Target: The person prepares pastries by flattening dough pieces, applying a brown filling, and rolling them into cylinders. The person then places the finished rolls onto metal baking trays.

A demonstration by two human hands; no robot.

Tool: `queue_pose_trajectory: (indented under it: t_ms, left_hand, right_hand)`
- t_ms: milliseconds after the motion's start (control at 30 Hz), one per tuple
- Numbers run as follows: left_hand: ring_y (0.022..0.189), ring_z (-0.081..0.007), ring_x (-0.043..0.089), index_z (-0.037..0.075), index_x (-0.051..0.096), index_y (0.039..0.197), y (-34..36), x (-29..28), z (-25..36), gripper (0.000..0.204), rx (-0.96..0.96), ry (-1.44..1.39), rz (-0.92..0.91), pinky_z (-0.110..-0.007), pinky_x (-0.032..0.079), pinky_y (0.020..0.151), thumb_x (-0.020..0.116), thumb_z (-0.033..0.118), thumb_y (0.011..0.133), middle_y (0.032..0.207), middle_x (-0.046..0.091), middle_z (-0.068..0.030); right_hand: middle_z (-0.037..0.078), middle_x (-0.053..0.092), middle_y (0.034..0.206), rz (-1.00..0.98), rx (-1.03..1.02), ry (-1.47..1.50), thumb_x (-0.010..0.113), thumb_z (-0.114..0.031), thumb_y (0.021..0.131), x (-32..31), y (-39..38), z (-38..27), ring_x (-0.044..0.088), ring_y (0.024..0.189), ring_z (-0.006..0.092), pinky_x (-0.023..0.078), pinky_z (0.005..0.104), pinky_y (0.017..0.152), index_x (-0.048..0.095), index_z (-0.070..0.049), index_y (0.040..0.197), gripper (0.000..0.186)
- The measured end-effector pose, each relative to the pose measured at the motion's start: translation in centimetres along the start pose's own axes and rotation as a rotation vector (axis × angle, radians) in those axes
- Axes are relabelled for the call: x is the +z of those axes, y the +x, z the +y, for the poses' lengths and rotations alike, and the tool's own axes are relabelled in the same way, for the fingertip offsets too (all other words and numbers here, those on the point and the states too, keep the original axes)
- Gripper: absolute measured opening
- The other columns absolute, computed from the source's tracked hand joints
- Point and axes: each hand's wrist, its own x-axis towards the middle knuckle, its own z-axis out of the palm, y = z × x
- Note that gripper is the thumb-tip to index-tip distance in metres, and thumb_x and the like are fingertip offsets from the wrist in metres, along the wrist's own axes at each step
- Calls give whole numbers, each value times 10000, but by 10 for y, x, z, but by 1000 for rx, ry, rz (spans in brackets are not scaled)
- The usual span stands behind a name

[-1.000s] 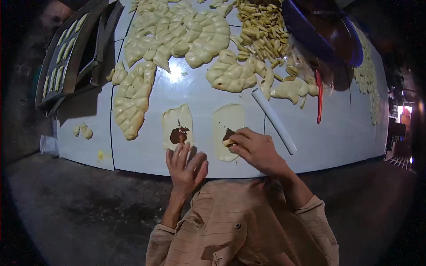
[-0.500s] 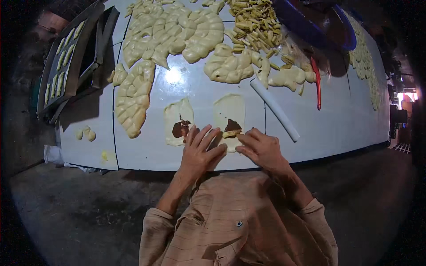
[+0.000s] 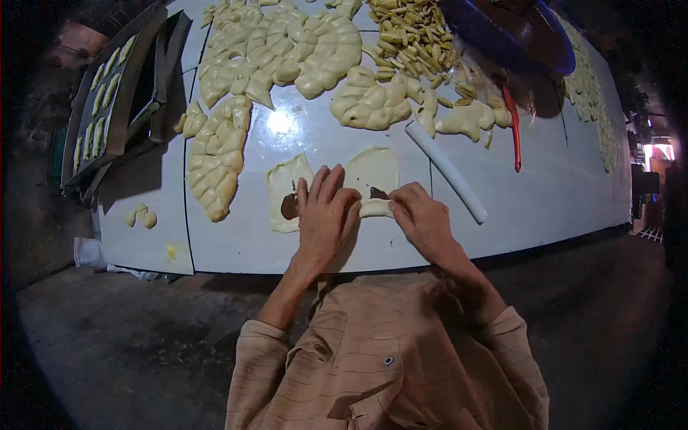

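Observation:
A thin pale dough sheet [image 3: 373, 169] lies before me, its near end folded up over a banana slice and most of a dark brown filling [image 3: 378, 193]. My left hand [image 3: 324, 218] closes thumb and forefinger at the left end of the fold; its other fingers stretch forward over the right edge of a second dough sheet [image 3: 284, 179]. At the right end of the fold, my right hand [image 3: 424, 221] pinches the dough with bent fingers. The second sheet is flat, with a brown dab [image 3: 289, 206] partly beside my left fingers. The banana slice is hidden under the fold.
Scored dough slabs [image 3: 279, 46] and a heap of cut banana pieces [image 3: 412, 39] cover the far table. A white rolling rod [image 3: 448, 172], red-handled tool [image 3: 513, 132] and blue basin [image 3: 494, 36] are to the right. Trays [image 3: 107, 93] with dough strips stand left.
Both hands have moved slightly away from me, folding the near dough end over the banana slice. More of the brown filling is covered.

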Motion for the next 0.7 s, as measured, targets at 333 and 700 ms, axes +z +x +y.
queue_pose_trajectory:
  t_ms: [333,700]
  left_hand:
    - [1483,-417,293,248,725,1165,-2,-2,-4,370,190,33,-165,-705,206,1167,808,343,817,1564,414,-118]
    - [1438,-417,363,111,710,977,15,3,-7,186,9,6,-25,-668,240,1158,767,250,867,1459,525,-110]
  right_hand:
    - [64,631,1066,-46,-332,-185,722,-216,883,-9,1,6,691,844,229,580,366,666,671,-148,1181,310]
    - [82,624,966,-56,71,-229,612,-219,982,-9,24,-1,682,761,275,556,382,616,657,-97,1030,139]
